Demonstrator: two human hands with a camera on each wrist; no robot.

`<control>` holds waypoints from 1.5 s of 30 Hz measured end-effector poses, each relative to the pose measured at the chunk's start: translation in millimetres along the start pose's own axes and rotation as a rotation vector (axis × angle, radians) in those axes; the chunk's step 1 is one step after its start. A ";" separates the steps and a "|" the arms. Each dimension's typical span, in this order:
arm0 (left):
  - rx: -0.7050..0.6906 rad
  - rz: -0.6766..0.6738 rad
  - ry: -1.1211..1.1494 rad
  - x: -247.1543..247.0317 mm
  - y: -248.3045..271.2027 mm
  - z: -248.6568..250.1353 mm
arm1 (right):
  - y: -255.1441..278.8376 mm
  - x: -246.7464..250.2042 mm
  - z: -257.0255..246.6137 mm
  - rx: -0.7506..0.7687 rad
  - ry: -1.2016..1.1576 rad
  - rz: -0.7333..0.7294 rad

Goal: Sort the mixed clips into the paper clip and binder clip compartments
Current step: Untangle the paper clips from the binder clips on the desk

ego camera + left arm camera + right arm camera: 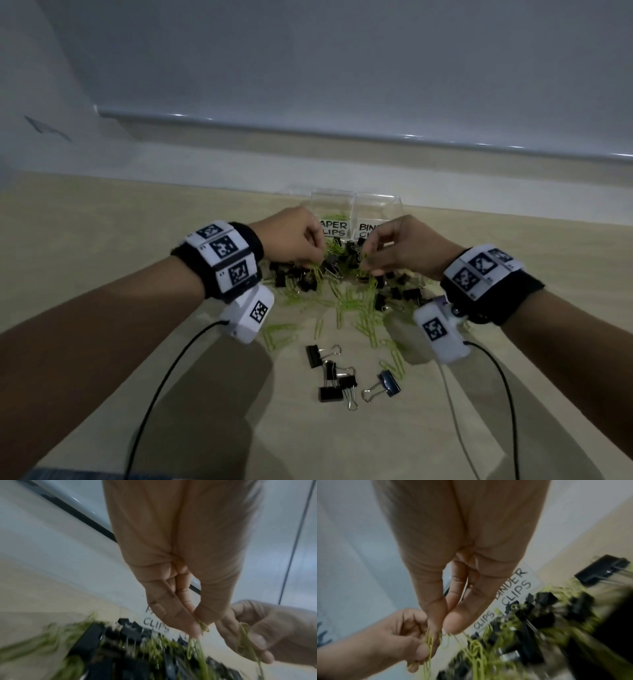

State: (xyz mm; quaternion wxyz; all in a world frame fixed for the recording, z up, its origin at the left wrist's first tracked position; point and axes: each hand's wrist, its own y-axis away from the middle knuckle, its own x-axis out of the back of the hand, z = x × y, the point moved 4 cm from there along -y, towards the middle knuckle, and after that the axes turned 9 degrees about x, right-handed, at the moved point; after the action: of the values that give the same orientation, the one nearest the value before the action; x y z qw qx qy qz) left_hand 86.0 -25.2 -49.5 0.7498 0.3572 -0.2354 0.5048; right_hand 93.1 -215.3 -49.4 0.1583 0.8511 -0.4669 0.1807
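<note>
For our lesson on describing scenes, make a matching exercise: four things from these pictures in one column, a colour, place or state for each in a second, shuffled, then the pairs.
Column 1
1. paper clips
2. binder clips
3. left hand
4. clear organiser box

Column 2
A. black with wire handles
B. pinching green clips
C. green, scattered on the table
D. behind the pile, with two labelled compartments

Pairs: 1-C, 2-A, 3-B, 4-D

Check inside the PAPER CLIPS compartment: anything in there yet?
A few green paper clips show through the clear PAPER CLIPS compartment. The left hand covers its lower left, so no count.
</note>
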 end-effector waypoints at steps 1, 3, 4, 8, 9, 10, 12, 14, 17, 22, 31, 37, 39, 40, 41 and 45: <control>-0.007 0.031 0.031 9.6 -5.1 1.7 | -4.9 7.2 -3.2 -0.003 -0.063 0.022; -0.011 0.100 0.080 27.9 -18.6 6.6 | -17.6 21.0 -11.6 0.004 -0.177 0.071; -0.006 0.134 0.106 36.1 -26.5 9.5 | -25.5 27.2 -16.3 0.010 -0.228 0.100; -0.009 0.312 0.145 58.2 -57.3 20.9 | -61.8 43.7 -35.1 0.069 -0.388 0.233; -0.009 0.353 0.123 59.5 -64.2 22.6 | -70.5 45.4 -38.2 0.083 -0.413 0.265; -0.004 0.382 0.088 58.8 -70.3 23.6 | -78.3 45.9 -40.8 0.095 -0.424 0.289; 0.016 0.395 0.018 52.4 -79.0 24.1 | -91.3 44.0 -42.1 0.113 -0.402 0.333; 0.035 0.381 -0.025 46.5 -82.6 20.2 | -97.9 38.3 -37.3 0.102 -0.347 0.377; 0.039 0.389 0.013 48.6 -74.9 7.7 | -98.2 27.4 -23.8 0.062 -0.101 0.394; -0.035 0.359 -0.080 51.2 -22.9 -12.4 | -71.7 1.7 -33.3 0.218 0.447 0.219; -0.046 0.055 -0.502 -11.0 14.0 -22.9 | -43.2 -72.8 -24.4 0.329 0.898 -0.263; -0.036 0.064 -0.489 -11.4 9.4 -25.5 | -44.5 -77.0 -23.7 0.336 0.913 -0.242; -0.064 0.045 -0.453 -10.4 9.0 -29.2 | -42.6 -71.9 -22.4 0.296 0.816 -0.211; -0.082 0.037 -0.436 -10.2 9.4 -31.0 | -41.1 -68.0 -21.9 0.271 0.745 -0.182; -0.099 0.030 -0.418 -10.1 10.1 -32.9 | -40.1 -63.0 -20.5 0.248 0.670 -0.148; -0.166 -0.021 -0.423 -12.3 10.6 -36.6 | -33.3 -35.8 -13.3 0.197 0.396 0.000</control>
State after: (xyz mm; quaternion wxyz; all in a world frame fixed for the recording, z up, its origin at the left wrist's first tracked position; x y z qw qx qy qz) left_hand 71.2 -1.6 -78.3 0.7156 0.3945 -0.4247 0.3897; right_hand 101.5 -166.0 -57.2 0.1630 0.8104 -0.4068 0.3889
